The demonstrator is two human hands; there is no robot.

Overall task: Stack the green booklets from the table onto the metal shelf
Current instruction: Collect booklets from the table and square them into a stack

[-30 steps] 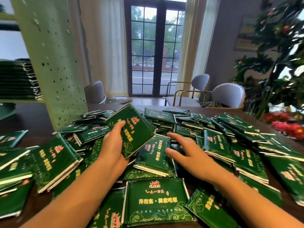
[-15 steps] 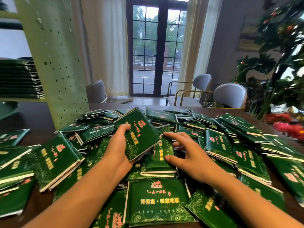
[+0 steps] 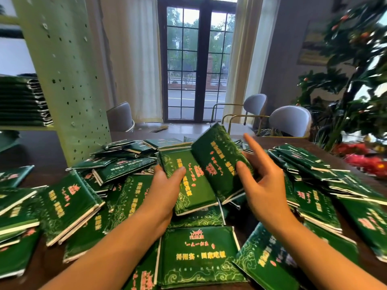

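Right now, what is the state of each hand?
Left hand: holds the lower glossy green booklet.
Right hand: holds the tilted glossy green booklet.

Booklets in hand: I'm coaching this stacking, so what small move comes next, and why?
Probably lay the tilted booklet held by the right hand flat onto the lower booklet the left hand grips: they overlap askew, and a squared pair should carry easier.

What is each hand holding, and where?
The left hand grips one green booklet at its left edge; right hand pinches a second booklet at its right edge.
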